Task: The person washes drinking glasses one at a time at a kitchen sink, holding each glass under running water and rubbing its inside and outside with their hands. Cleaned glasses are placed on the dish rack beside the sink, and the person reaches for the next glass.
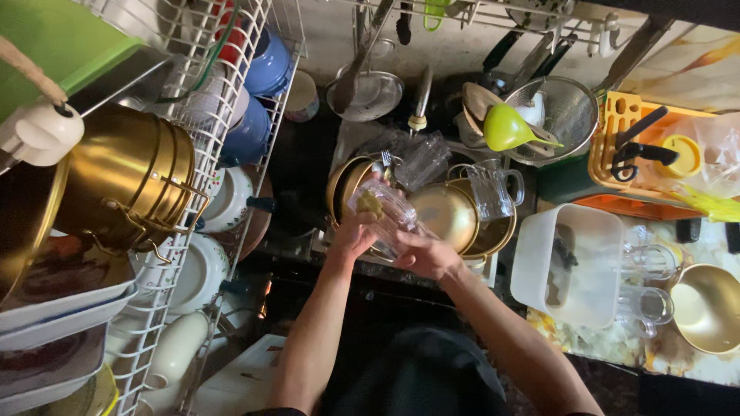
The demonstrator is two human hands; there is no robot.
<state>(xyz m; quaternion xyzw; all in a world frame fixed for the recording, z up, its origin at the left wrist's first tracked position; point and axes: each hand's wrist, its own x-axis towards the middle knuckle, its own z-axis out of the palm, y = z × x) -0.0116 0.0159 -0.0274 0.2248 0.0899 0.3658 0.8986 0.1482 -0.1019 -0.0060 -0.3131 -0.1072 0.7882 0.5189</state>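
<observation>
Clear glass (389, 212) held over sink (401, 231), above brass bowls (447, 216) — left hand (353, 235) wrapped round its body, right hand (428, 256) closed on its base end. Something yellowish-green inside. Judged light, rigid, breakable, likely slippery wet — best gripped round the wall with whole palm.

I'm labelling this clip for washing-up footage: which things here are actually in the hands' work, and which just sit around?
In hand:
- clear glass, held by both hands
- left hand
- right hand
- yellowish scrubber inside the glass

Lying about:
- gold bowls in the sink
- glass mug
- white tub
- green funnel
- wire rack with blue bowls
</observation>
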